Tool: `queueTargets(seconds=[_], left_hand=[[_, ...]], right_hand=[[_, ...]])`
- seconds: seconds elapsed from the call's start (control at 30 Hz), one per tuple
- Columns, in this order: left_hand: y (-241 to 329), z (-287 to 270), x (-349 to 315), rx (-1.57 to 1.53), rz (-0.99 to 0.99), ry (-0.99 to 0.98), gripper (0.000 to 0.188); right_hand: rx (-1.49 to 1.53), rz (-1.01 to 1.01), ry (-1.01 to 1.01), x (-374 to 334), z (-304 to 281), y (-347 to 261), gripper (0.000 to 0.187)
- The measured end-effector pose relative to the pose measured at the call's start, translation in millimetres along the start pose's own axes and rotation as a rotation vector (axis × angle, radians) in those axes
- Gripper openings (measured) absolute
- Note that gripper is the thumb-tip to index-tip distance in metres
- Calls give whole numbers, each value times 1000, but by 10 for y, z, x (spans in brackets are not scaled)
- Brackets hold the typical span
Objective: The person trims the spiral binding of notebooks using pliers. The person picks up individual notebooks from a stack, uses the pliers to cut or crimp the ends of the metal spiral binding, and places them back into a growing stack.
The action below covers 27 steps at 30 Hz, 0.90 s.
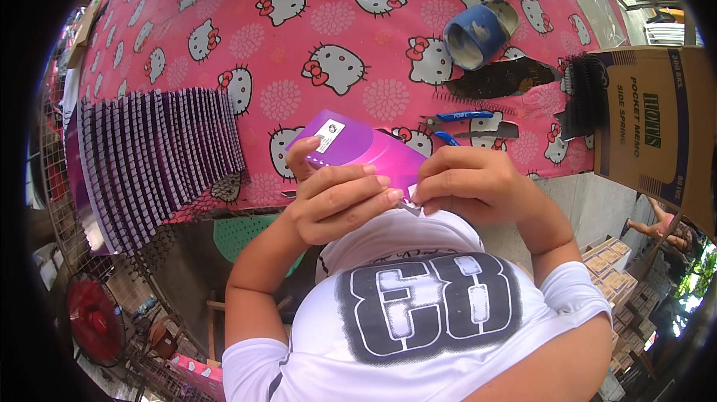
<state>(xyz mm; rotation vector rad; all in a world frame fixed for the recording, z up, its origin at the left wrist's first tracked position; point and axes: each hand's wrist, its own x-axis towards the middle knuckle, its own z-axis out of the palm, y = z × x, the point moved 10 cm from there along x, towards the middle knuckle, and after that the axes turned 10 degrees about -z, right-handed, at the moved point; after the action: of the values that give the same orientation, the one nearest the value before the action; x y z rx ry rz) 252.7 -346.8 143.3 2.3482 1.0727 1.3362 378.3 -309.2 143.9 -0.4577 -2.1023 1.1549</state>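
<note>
The left hand (pixel 336 200) and the right hand (pixel 467 185) are both closed on 1 purple plastic-covered pocket notebook with a small white label (pixel 358 149), held near the chest just above the front edge of the pink cartoon-cat-patterned surface (pixel 314 36). A fanned row of matching purple notebooks (pixel 160 159) lies at the left, a blue tape roll (pixel 474 34) beyond, and a brown cardboard box (pixel 661 129) at the right.
</note>
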Motion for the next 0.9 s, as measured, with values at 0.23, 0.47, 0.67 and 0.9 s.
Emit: queueTargets(seconds=[0.23, 0.47, 0.67, 0.9], left_hand=[[-62, -55, 44, 81, -115, 56, 29], [-53, -36, 101, 90, -205, 55, 27], [-16, -84, 92, 110, -151, 41, 27], [-47, -83, 96, 91, -184, 68, 25]], right_hand=[[-248, -140, 176, -111, 9, -114, 27], [-355, -142, 253, -51, -74, -158, 24], [-329, -183, 183, -68, 6, -120, 22], [-209, -169, 222, -10, -67, -103, 23]])
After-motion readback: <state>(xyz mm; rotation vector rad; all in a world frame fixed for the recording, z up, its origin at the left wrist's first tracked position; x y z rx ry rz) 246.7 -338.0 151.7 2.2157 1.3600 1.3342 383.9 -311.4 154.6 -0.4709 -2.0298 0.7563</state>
